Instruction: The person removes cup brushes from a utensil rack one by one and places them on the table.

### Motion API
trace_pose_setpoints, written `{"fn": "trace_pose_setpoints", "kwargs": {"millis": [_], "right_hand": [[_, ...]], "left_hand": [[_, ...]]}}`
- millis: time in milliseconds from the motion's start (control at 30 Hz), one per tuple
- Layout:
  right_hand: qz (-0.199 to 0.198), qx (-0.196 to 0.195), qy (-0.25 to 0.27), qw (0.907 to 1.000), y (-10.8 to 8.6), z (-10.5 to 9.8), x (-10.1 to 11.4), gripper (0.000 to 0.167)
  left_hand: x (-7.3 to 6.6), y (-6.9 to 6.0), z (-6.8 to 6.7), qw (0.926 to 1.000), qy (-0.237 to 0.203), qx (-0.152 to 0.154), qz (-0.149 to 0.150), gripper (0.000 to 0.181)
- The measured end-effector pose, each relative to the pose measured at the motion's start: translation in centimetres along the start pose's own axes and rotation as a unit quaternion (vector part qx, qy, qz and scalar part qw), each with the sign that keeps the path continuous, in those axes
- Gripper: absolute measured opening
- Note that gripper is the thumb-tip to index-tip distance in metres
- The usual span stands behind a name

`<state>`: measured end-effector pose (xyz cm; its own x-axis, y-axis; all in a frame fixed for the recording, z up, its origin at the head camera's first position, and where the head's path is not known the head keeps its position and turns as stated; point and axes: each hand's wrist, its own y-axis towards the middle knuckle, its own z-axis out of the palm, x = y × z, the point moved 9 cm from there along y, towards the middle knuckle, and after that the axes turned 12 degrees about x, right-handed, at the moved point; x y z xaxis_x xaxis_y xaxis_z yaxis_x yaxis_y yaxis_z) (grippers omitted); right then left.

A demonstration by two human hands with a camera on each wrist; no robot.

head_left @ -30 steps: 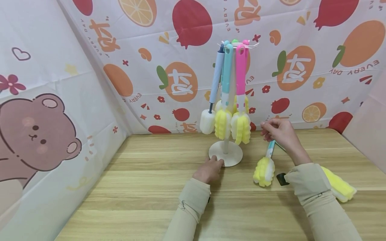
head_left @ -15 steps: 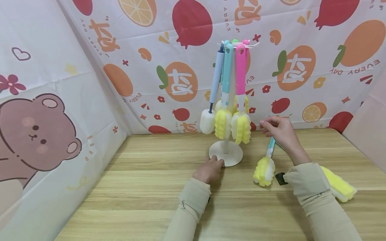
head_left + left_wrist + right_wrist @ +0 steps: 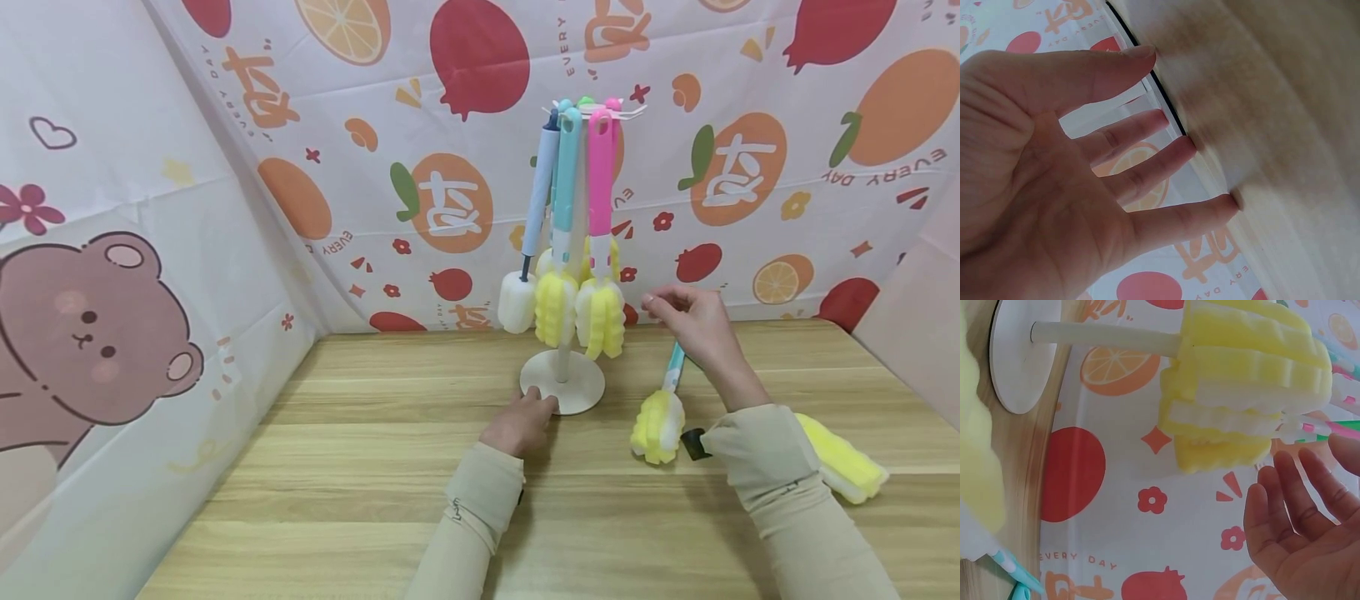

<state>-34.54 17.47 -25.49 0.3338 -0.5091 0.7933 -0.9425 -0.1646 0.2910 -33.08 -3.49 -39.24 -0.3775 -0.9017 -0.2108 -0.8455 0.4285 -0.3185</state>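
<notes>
Beige sleeve behind it, the left hand grips nothing, resting at the foot of the white stand; the right hand, empty and loose, hovers beside hung brushes, where a knock might unhook 1 or topple everything

The stand is showing plain white; the pale-blue brush is pairing navy accents with a white head, while the turquoise brush and pink brush are displaying yellow-and-white heads. The table-top brush is mixing turquoise, white and yellow, and the sponge head at right is combining yellow with white. Beige sleeves are sitting against light-brown, grain-streaked wood, the back cloth is carrying red, orange and green fruit prints on white, and the side cloth is bearing a mauve-brown bear.
</notes>
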Motion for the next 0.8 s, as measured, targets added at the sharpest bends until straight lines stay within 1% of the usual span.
{"fn": "trace_pose_setpoints", "kwargs": {"millis": [300, 567, 800], "right_hand": [[0.01, -0.007, 0.008, 0.9999, 0.3, -0.1, 0.6, 0.037], [-0.006, -0.007, 0.02, 0.9998, 0.6, 0.0, 1.4, 0.037], [-0.002, -0.008, 0.027, 0.9996, 0.7, 0.1, 1.6, 0.038]], "left_hand": [[-0.1, 0.0, -0.1, 1.0, 0.005, 0.001, 0.0, 0.026], [-0.1, 0.0, -0.2, 1.0, -0.003, 0.0, 0.0, 0.026], [-0.1, 0.1, -0.1, 1.0, -0.006, 0.001, 0.004, 0.027]]}}
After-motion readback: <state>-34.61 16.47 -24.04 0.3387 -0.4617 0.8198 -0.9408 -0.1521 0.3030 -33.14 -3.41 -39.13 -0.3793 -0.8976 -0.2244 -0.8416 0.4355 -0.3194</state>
